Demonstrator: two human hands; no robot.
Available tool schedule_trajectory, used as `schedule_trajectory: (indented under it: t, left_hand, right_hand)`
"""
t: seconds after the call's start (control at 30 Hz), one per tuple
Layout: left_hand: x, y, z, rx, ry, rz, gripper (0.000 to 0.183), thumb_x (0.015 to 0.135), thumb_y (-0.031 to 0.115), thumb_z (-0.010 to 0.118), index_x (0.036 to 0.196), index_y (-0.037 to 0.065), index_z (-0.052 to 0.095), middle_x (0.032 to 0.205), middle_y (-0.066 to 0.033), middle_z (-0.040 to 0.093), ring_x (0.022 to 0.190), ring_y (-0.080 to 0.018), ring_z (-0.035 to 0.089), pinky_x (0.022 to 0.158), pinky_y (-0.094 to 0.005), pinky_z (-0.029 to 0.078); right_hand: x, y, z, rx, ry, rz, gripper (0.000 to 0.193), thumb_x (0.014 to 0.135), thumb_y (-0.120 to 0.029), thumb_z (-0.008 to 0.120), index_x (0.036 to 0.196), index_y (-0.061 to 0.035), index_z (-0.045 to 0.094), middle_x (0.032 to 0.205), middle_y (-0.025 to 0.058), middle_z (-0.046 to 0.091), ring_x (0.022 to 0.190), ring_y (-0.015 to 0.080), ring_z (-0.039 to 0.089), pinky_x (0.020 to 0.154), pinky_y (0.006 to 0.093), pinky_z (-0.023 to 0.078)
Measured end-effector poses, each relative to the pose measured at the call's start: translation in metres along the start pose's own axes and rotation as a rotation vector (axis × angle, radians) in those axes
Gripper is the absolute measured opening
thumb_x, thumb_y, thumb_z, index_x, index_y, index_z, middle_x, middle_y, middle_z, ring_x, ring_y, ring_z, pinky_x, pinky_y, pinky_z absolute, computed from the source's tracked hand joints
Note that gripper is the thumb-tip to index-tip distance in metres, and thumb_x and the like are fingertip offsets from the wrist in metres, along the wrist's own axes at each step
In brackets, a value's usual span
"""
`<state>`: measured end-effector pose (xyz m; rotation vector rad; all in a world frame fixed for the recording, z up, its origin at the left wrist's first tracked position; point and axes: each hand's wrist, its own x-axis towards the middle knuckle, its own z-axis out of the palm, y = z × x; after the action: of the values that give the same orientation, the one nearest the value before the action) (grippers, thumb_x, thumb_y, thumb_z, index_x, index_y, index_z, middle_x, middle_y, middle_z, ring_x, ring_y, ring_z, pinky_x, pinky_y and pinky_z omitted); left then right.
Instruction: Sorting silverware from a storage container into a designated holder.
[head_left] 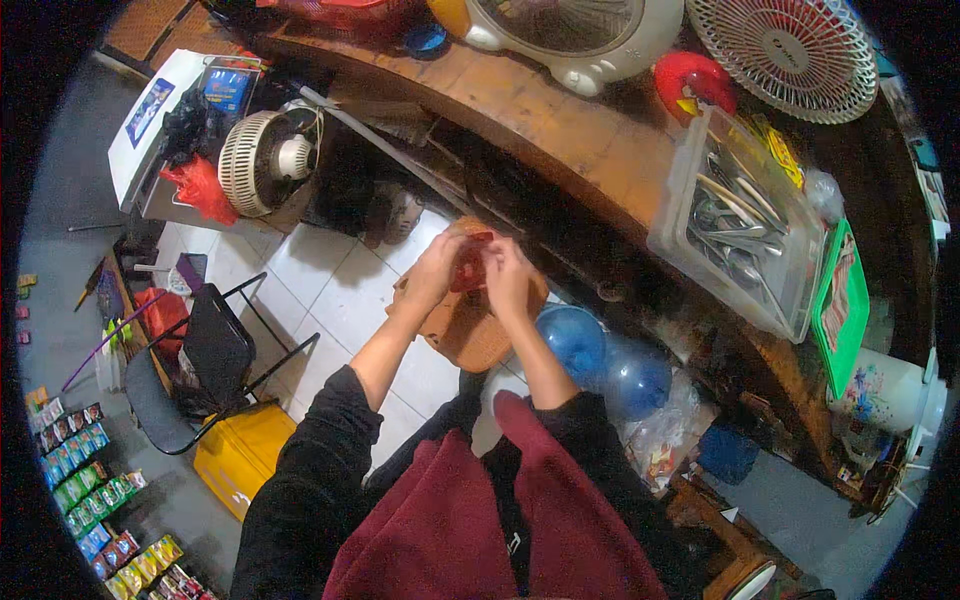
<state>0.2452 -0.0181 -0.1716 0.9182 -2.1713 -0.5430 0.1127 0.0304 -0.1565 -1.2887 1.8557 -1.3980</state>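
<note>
Fingers of both our hands are found bent inward and closed on a red object, whose kind we cannot tell, as the hands cover much of it. Our left hand grips it from the left and our right hand from the right, with the fingertips close together near its top edge. We note the object held above an orange-brown item, over white floor tiles; contact between the two cannot be confirmed. Ahead of us runs a wooden tabletop, bearing a clear plastic box with cutlery inside, at our right. Beside that box we record a green tray, tilted, and farther back a white openwork basket near a rounded red item. Below the tabletop, to the right of our right hand, two blue rounded containers stand side by side. To our left we find a cream fan, a black chair and, near the chair, a yellow container.
</note>
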Motion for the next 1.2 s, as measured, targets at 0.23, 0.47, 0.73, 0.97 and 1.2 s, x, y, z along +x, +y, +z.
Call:
schedule_trajectory:
  t: [0.23, 0.47, 0.73, 0.97, 1.2]
  left_hand:
    - [-0.015, -0.015, 0.002, -0.051, 0.106, -0.195, 0.038, 0.066, -0.010, 0.052, 0.102, 0.002, 0.047, 0.103, -0.0158, 0.055, 0.096, -0.0330, 0.055, 0.082, -0.0358, 0.044]
    - [-0.015, -0.007, 0.007, -0.030, 0.112, -0.406, 0.039, 0.075, -0.003, 0.053, 0.113, 0.002, 0.045, 0.111, -0.0184, 0.052, 0.104, -0.0347, 0.050, 0.088, -0.0372, 0.039]
    - [-0.042, -0.048, 0.023, -0.087, 0.199, -0.691, 0.039, 0.082, 0.018, 0.057, 0.111, -0.001, 0.041, 0.105, -0.0214, 0.048, 0.098, -0.0345, 0.047, 0.086, -0.0385, 0.036]
    - [-0.041, -0.039, 0.033, -0.260, 0.104, -0.849, 0.046, 0.080, 0.011, 0.057, 0.120, -0.002, 0.037, 0.117, -0.0200, 0.044, 0.106, -0.0305, 0.047, 0.092, -0.0347, 0.037]
    - [-0.064, -0.055, 0.057, -0.285, 0.135, -0.790, 0.048, 0.075, 0.010, 0.060, 0.119, 0.001, 0.042, 0.110, -0.0205, 0.053, 0.101, -0.0325, 0.053, 0.087, -0.0367, 0.040]
  right_hand:
    - [-0.003, -0.003, 0.023, -0.088, 0.131, -0.248, 0.009, 0.082, -0.006, 0.053, 0.089, -0.0002, 0.052, 0.085, 0.0170, 0.058, 0.075, 0.0326, 0.059, 0.067, 0.0396, 0.046]
    - [0.001, 0.042, 0.057, 0.052, -0.011, -0.005, 0.018, 0.080, 0.000, 0.053, 0.095, -0.0047, 0.047, 0.082, 0.0206, 0.057, 0.073, 0.0394, 0.056, 0.063, 0.0439, 0.044]
    - [0.007, 0.046, 0.089, -0.118, -0.238, 0.000, 0.030, 0.073, 0.004, 0.058, 0.101, -0.0026, 0.048, 0.092, 0.0174, 0.060, 0.087, 0.0311, 0.061, 0.073, 0.0386, 0.048]
    - [0.003, 0.044, 0.073, -0.015, -0.225, 0.101, 0.036, 0.067, 0.011, 0.060, 0.098, -0.0006, 0.048, 0.096, 0.0175, 0.056, 0.084, 0.0327, 0.060, 0.070, 0.0390, 0.049]
    - [-0.004, 0.046, 0.061, -0.018, -0.215, 0.122, 0.035, 0.069, 0.013, 0.057, 0.100, -0.0005, 0.049, 0.097, 0.0162, 0.058, 0.086, 0.0277, 0.063, 0.070, 0.0340, 0.053]
